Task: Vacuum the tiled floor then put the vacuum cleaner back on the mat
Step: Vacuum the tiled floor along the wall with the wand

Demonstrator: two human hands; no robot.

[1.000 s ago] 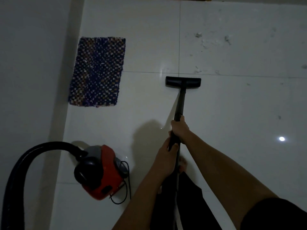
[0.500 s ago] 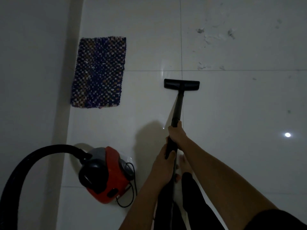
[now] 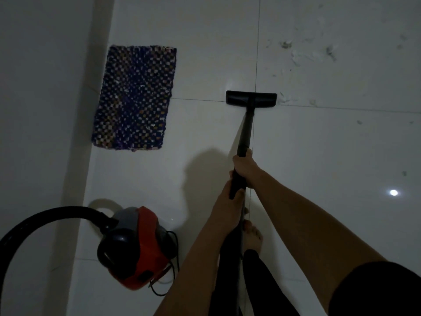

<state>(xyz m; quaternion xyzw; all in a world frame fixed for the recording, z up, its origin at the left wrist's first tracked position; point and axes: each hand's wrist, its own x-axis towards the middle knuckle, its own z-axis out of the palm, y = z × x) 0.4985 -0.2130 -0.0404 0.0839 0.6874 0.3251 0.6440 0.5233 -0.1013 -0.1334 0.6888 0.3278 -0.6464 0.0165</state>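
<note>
Both my hands grip the black vacuum wand [image 3: 246,131]. My right hand [image 3: 245,168] holds it higher up the tube, my left hand [image 3: 227,201] just below, nearer my body. The wand's flat black floor head [image 3: 251,99] rests on the white tiled floor [image 3: 319,144], on a grout line. Bits of dirt [image 3: 296,53] lie on the tile beyond and to the right of the head. The red and grey vacuum cleaner body [image 3: 139,245] sits on the floor at lower left, its black hose [image 3: 34,222] arching off to the left. A dark woven mat [image 3: 134,96] lies at upper left.
A pale wall [image 3: 45,110] runs down the left side next to the mat and the vacuum body. A black cord [image 3: 170,277] loops beside the vacuum body. My bare foot [image 3: 252,238] stands just under the wand. A light reflects on the tile at right.
The floor head has slid forward to the grout line, nearer the dirt. My hands moved forward with the wand. The view shifted slightly.
</note>
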